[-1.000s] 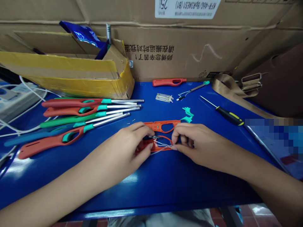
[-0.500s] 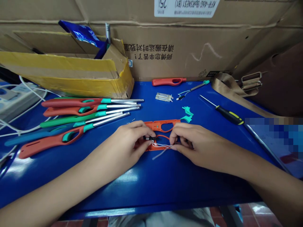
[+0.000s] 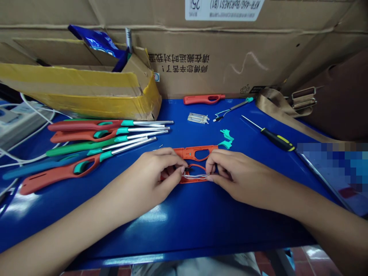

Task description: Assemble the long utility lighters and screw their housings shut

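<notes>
An open orange lighter handle shell lies on the blue table between my hands. White wires run along it. My left hand is closed in a pinch on the shell's left end, by a small black part. At the right end, my right hand pinches the wires. A second orange shell half lies just behind, with small teal plastic pieces at its right tip.
Several long-nosed lighters in red, green and blue lie at the left. A yellow-taped cardboard box stands behind them. A screwdriver, a metal part, a wired metal tube and an orange shell lie farther back.
The loose wires that looped out toward me have been drawn straight along the shell. Both hands shifted slightly but stay pinched on it.
</notes>
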